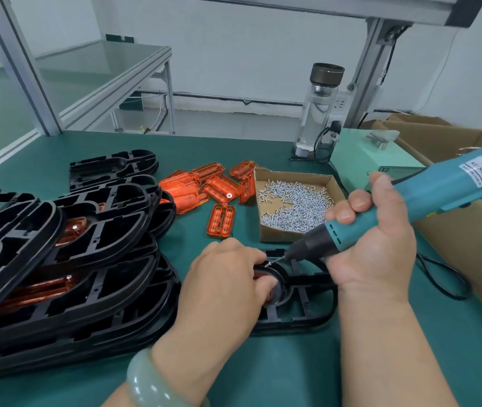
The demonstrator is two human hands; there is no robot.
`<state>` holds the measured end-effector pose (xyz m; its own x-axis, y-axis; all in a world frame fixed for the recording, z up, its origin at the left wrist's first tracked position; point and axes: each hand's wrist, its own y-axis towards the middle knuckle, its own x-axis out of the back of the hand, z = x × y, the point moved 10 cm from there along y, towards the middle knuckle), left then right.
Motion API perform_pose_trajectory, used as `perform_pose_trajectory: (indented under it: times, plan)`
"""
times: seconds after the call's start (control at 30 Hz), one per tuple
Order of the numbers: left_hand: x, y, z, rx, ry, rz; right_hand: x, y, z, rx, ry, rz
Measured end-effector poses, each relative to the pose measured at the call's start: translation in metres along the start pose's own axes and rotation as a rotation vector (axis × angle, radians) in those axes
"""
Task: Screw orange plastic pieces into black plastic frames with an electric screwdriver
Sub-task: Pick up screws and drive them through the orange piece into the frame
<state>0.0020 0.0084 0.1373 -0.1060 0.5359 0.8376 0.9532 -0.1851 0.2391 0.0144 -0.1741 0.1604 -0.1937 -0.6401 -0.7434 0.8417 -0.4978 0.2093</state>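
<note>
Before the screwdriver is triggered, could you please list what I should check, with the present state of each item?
1. Right hand grips electric screwdriver: ok.
2. Screw sits at the bit tip: ok.
3. Left hand holds black frame down: ok.
4. Screwdriver upright over the hole: not ok, steeply tilted.
5. Orange piece seated in frame: cannot tell, hidden under left hand.

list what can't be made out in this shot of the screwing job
Head view: what lies in the frame beneath the left hand, which covers it.
Head view: whether the screw at the screwdriver tip is seated; too small.
Head view: the stack of frames runs off the left edge.
</note>
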Motion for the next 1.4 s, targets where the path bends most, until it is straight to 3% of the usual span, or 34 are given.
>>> perform_pose_trajectory:
  times: [0.5, 0.97, 1.4]
  plan:
    - [0.007, -0.002, -0.015, -0.149, -0.038, -0.085, -0.007, 0.0, -0.003, -0.032, 0.011, 0.071]
    - [-0.014, -0.002, 0.008, 0.005, 0.216, 0.208, -0.019, -0.004, 0.005, 0.037, -0.129, 0.173]
    - [-0.017, 0.0, 0.009, -0.032, 0.233, 0.178, -0.045, -0.014, -0.003, 0.02, -0.253, 0.316]
